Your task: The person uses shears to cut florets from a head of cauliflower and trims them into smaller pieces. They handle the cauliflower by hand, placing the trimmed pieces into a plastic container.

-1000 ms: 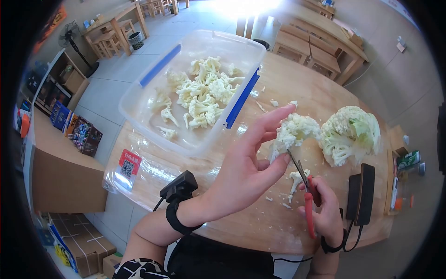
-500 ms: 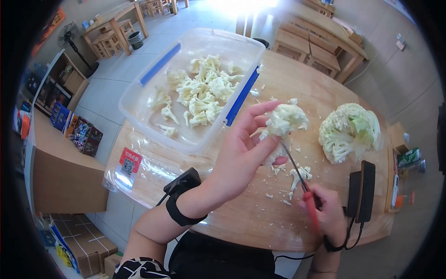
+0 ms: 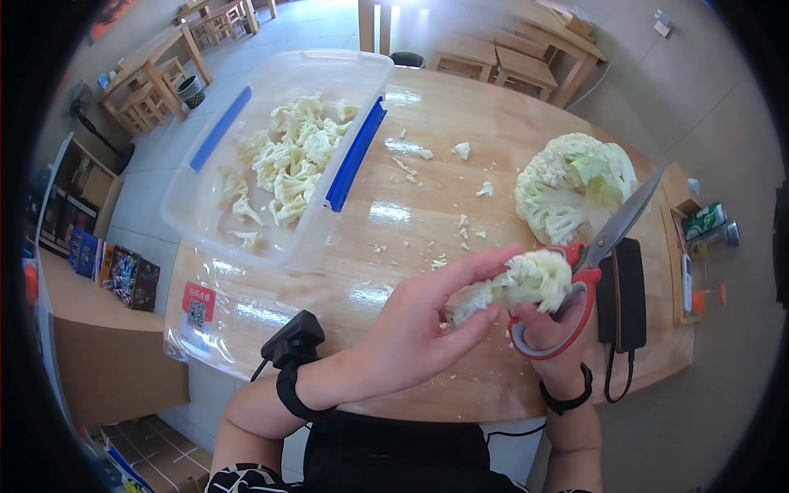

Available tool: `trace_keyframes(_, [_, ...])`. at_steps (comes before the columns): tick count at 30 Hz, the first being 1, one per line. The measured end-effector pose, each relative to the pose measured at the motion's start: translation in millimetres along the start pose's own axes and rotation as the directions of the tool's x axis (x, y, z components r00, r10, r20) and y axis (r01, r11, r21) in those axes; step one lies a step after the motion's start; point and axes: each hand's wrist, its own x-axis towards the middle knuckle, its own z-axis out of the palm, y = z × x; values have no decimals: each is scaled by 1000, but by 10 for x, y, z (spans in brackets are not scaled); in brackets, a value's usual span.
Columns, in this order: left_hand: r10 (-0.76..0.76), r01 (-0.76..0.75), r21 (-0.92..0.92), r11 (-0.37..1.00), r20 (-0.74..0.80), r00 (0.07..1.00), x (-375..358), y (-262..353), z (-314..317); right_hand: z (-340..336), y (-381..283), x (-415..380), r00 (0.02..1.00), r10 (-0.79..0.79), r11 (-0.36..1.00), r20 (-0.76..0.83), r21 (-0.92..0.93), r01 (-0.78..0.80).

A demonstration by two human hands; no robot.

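Note:
My left hand (image 3: pixel 436 316) pinches a cauliflower piece (image 3: pixel 538 278) between thumb and fingers, above the table. Close beside it, my right hand (image 3: pixel 555 353) has its fingers through the red handles of a pair of scissors (image 3: pixel 629 215). The blades point up and right, away from the piece. Part of the right hand is hidden behind the cauliflower and the handles. Beyond the hands, a large cauliflower head (image 3: pixel 546 185) with pale green inner parts rests on the table. A clear plastic box (image 3: pixel 193 218) with blue latches holds several cut florets (image 3: pixel 300 152).
Small cauliflower crumbs (image 3: pixel 485 189) are scattered over the wooden table (image 3: pixel 390 214). A black box-shaped device (image 3: pixel 629 296) with a cable lies at right, near a wooden tray (image 3: pixel 675 279) with a green can (image 3: pixel 704 220). A red QR card (image 3: pixel 198 308) is at the left edge.
The scissors have swung from pointing up-left at the cauliflower to pointing up-right, away from it. Both hands have come together, the left lower and the right raised. The view has shifted right.

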Motion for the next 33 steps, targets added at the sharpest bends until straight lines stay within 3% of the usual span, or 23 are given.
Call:
trace_keyframes(1, [25, -26, -43, 999, -23, 999, -1, -13, 8, 20, -24, -5, 995, 81, 985, -57, 156, -71])
trace_keyframes(5, [-54, 54, -62, 997, 5, 999, -21, 96, -96, -63, -5, 17, 974, 218, 947, -59, 253, -196])
trace_keyframes(7, [74, -29, 209, 977, -213, 974, -25, 185, -286, -55, -4, 60, 996, 87, 898, 8, 432, -82])
trace_keyframes(8, [338, -166, 494, 853, -281, 898, 32, 172, -454, -63, -8, 57, 996, 87, 898, 4, 432, -80])
trace_keyframes(9, [587, -231, 741, 630, -260, 767, 95, 158, -595, -70, -15, 51, 994, 106, 892, 24, 440, -106])
trace_keyframes(10, [587, -231, 741, 630, -259, 767, 107, 177, -640, -72, -21, 50, 991, 125, 885, 47, 446, -133])
trace_keyframes(11, [610, 1, 905, 426, -288, 738, 114, 208, -673, -67, -25, 44, 991, 125, 885, 48, 447, -133])
trace_keyframes(12, [641, 246, 952, 181, -304, 705, 114, 223, -690, -57, -26, 30, 988, 144, 897, 45, 416, -150])
trace_keyframes(13, [640, 249, 952, 180, -306, 705, 106, 218, -693, -49, -26, 19, 985, 165, 907, 44, 385, -169])
trace_keyframes(15, [683, 118, 962, 244, -257, 684, 97, 199, -688, -56, -11, 11, 983, 167, 914, 80, 362, -184])
trace_keyframes(17, [489, -144, 845, 515, -151, 859, 32, 233, -458, -57, 12, 17, 980, 167, 921, 112, 337, -195])
trace_keyframes(18, [302, -152, 609, 779, -152, 941, 10, 224, -286, -58, 27, 19, 973, 175, 918, 152, 332, -217])
trace_keyframes(19, [117, -87, 304, 949, -83, 990, -2, 210, -144, -61, 35, 20, 964, 185, 915, 192, 324, -240])
trace_keyframes(20, [114, -83, 302, 950, -87, 990, -9, 182, -79, -67, 37, 21, 962, 189, 914, 196, 322, -245])
trace_keyframes(22, [2, -1, 67, 998, -22, 1000, -16, 87, -21, -73, 48, 20, 963, 181, 953, 200, 206, -222])
trace_keyframes(26, [-42, 38, -103, 994, -38, 998, 30, -54, -46, 17, -22, -13, 953, 260, 902, 154, 313, -296])
trace_keyframes(28, [-20, 16, -487, 873, -2, 1000, 45, -77, -5, -55, 21, -29, 935, 261, 901, 241, 287, -326])
trace_keyframes(32, [-6, -31, -437, 899, -83, 997, 33, -59, -86, -61, -39, -68, 924, 313, 886, 221, 283, -368])
trace_keyframes(33, [-16, -63, -485, 872, -158, 987, 52, -1, -144, -60, -75, -62, 964, 218, 954, 152, 176, -243])
